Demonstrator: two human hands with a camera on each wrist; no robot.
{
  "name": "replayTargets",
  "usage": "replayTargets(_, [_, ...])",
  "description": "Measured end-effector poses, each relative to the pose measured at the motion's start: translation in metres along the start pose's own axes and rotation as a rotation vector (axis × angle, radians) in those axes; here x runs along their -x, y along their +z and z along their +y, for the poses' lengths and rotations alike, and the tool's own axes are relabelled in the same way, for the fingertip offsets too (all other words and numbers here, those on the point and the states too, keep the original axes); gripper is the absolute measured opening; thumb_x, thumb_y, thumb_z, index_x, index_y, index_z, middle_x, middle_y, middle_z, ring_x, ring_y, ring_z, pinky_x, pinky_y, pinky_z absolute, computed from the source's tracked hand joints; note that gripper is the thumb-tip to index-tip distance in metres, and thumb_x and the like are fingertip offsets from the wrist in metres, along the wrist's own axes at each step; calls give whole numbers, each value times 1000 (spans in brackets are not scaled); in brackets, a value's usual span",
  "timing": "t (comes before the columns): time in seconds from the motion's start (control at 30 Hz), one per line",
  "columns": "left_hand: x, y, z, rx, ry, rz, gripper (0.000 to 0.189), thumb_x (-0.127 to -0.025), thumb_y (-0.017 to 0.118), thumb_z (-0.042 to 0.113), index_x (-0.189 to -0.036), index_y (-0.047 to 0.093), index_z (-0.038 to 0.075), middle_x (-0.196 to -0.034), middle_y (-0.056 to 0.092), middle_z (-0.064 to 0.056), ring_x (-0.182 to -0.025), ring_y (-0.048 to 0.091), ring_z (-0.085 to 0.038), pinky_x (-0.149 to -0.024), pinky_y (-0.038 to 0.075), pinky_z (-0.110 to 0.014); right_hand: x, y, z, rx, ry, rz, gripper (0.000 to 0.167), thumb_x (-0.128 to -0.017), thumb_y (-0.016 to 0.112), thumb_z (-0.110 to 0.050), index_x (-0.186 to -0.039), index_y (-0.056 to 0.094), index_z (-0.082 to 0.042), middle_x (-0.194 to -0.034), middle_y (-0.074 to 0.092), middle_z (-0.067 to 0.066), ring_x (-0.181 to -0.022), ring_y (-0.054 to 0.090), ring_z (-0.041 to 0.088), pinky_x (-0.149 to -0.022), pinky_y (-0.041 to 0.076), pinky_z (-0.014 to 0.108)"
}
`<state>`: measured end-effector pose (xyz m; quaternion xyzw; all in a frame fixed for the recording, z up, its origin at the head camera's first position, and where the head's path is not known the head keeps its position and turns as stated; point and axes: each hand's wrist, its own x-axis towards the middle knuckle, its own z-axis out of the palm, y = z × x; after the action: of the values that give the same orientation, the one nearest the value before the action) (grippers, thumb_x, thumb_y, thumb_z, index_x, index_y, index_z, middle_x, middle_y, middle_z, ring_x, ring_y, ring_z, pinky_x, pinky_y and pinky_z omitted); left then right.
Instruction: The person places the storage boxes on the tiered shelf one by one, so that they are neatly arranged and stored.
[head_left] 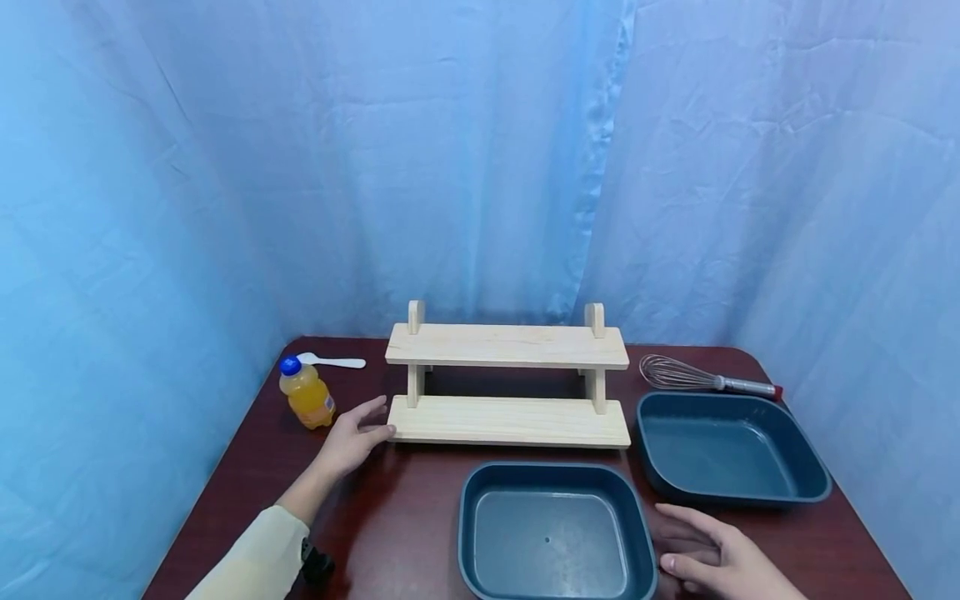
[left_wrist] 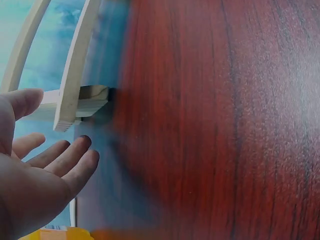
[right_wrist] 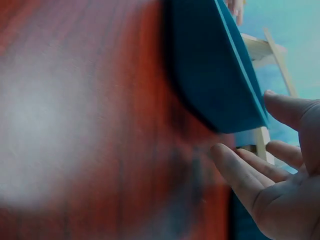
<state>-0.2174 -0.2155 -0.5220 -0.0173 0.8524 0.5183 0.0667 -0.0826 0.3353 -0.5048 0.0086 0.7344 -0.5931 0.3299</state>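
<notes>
A pale two-tier wooden shelf stands at the back middle of the table. My left hand is at the left end of its lower board, fingers loosely extended and thumb tip right at the board's corner. In the left wrist view, the left hand shows an empty palm beside the shelf's end. In front of the shelf sits a dark teal plastic basin. My right hand is beside that basin's right wall, fingers spread and holding nothing; the right wrist view shows its thumb close to the basin's rim.
A second teal basin stands at the right, with a wire whisk behind it. At the left are an orange drink bottle with a blue cap and a white spoon. Blue curtains surround the table.
</notes>
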Motion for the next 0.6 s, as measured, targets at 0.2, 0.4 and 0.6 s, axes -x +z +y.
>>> replayTargets(0.2, [-1, 1, -1, 20, -19, -17, 66, -97, 69, 11, -157, 41, 4, -155, 47, -25, -128, 61, -41, -105, 52, -50, -8, 7, 10, -111, -6, -16, 77, -105, 60, -22, -160, 14, 9, -144, 55, 30, -118, 68, 33, -91, 60, 54])
replayTargets(0.4, [-2, 2, -3, 29, -30, -23, 67, -96, 70, 10, -156, 42, 5, -155, 47, -24, -126, 62, -40, -104, 54, -49, -14, 12, 10, -210, -12, -55, 79, -107, 58, -23, -162, 9, 4, -150, 51, 27, -125, 65, 30, -96, 57, 55])
replayTargets(0.6, [-4, 3, -3, 37, -41, -30, 66, -95, 71, 7, -155, 44, 6, -156, 46, -23, -125, 63, -41, -101, 55, -48, -20, 18, 6, -155, 0, -28, 80, -106, 58, -28, -162, 11, 6, -152, 48, 30, -124, 66, 30, -92, 59, 54])
